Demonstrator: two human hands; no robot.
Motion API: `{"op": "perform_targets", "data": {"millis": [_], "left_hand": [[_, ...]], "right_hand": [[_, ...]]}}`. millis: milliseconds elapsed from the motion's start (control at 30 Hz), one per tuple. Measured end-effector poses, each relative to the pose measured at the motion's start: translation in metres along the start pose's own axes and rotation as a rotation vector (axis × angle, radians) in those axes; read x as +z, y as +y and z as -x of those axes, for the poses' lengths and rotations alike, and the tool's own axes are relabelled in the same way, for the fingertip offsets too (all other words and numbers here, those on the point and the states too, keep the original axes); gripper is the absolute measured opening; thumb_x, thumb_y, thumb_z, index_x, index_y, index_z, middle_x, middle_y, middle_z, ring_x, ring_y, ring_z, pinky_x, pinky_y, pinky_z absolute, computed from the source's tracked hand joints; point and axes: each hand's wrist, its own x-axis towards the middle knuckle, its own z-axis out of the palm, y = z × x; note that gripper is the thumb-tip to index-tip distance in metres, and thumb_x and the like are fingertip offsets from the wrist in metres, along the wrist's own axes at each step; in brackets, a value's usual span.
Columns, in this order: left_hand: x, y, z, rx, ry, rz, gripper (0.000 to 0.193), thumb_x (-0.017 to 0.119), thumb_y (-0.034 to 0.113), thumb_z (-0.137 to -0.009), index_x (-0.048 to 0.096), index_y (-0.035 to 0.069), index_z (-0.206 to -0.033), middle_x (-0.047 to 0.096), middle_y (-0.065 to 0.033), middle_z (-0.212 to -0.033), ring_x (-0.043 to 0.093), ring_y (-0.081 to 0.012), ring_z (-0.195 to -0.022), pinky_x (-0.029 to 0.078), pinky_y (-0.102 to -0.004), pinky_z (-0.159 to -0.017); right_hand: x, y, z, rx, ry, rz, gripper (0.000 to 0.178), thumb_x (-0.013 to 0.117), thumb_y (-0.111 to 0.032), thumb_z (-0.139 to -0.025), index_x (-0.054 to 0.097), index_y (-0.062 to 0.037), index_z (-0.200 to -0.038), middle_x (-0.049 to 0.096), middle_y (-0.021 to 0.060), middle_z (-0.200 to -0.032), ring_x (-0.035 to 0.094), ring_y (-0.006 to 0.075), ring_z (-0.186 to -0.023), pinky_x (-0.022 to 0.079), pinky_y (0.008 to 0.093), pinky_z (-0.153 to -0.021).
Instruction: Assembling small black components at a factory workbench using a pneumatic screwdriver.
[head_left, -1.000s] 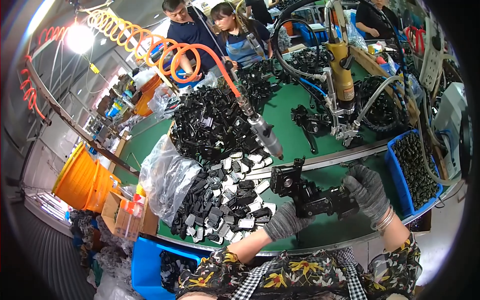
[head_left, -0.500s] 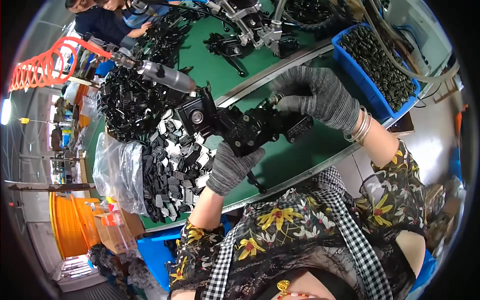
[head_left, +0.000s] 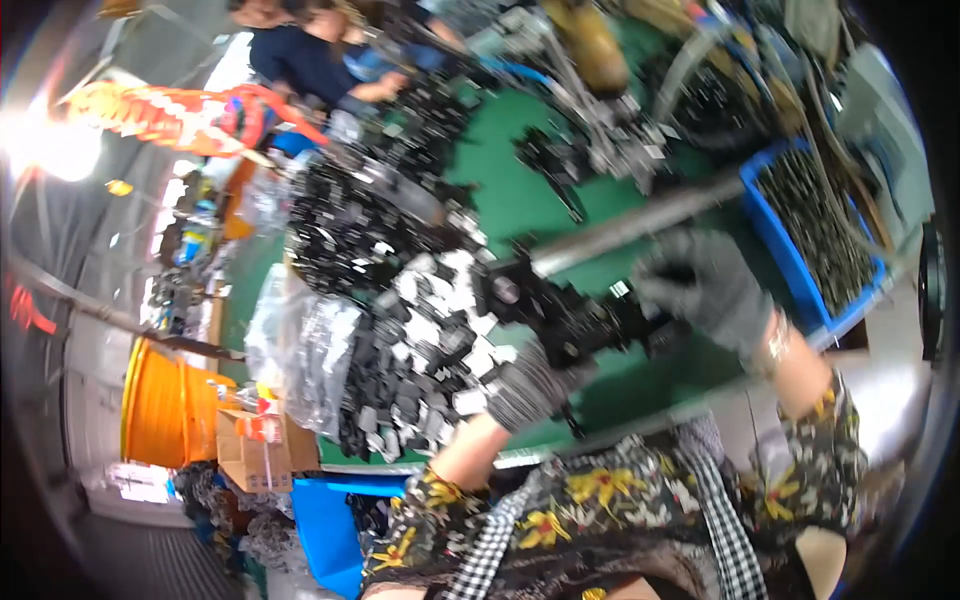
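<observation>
Grey-knit-gloved left hand (head_left: 530,388) grips the black, jointed mechanical assembly (head_left: 572,325) over the flat green bench (head_left: 640,388); blur hides whether the grey-knit-gloved right hand (head_left: 708,290) pinches anything. Slackened left fingers could drop it.

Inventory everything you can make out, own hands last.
Mechanical assembly: one, black, centre
Small flat pieces: many, black and white, centre left
Jagged parts: many, black, heaped beyond pieces
Plastic bag: one, clear, table's left
Rectangular bins: two, blue, right and lower left
Round tub: one, orange, far left
Cardboard box: one, brown, beside tub
Coiled hose: one, orange, upper left
Tilted cylinder: one, gold, top centre
Tabletop: one, green, centre
People: at least two, dark clothing, top left
Left hand: one, grey-gloved, holding assembly
Right hand: one, grey-gloved, by assembly's end
</observation>
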Motion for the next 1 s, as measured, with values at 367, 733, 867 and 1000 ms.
{"op": "perform_targets", "data": {"millis": [367,733,867,1000], "left_hand": [[0.001,-0.022,0.002,0.197,-0.001,0.069,0.044,0.073,0.010,-0.080,0.059,0.006,-0.121,0.066,-0.0018,-0.097,0.055,-0.0087,-0.087,0.050,-0.0293,-0.079],[-0.005,-0.024,0.001,0.249,-0.098,0.050,0.046,0.077,0.018,-0.081,0.059,0.008,-0.123,0.063,-0.0020,-0.097,0.053,-0.0114,-0.091,0.048,-0.0309,-0.084],[-0.005,-0.018,0.001,0.216,-0.109,-0.036,0.046,0.077,0.018,-0.081,0.059,0.008,-0.122,0.062,-0.0019,-0.095,0.053,-0.0115,-0.090,0.048,-0.0307,-0.083],[-0.002,-0.019,0.001,0.204,-0.098,0.023,0.047,0.077,0.018,-0.081,0.059,0.008,-0.123,0.062,-0.0018,-0.095,0.053,-0.0111,-0.090,0.048,-0.0307,-0.083]], "right_hand": [[0.010,-0.016,0.001,-0.444,0.180,0.429,0.021,0.073,-0.005,-0.073,0.069,-0.0029,-0.093,0.065,0.0117,-0.083,0.065,0.0232,-0.070,0.052,0.0329,-0.063],[0.003,-0.013,0.002,-0.188,0.109,0.016,0.020,0.077,-0.010,-0.070,0.069,-0.0028,-0.087,0.065,0.0104,-0.076,0.064,0.0233,-0.067,0.051,0.0320,-0.061],[0.003,-0.013,0.005,-0.228,0.155,0.074,0.020,0.077,-0.010,-0.070,0.069,-0.0025,-0.086,0.065,0.0095,-0.076,0.065,0.0212,-0.067,0.051,0.0310,-0.061],[0.003,-0.006,0.005,-0.274,0.164,0.119,0.020,0.078,-0.013,-0.070,0.069,-0.0028,-0.086,0.065,0.0096,-0.075,0.065,0.0207,-0.067,0.052,0.0308,-0.061]]}}
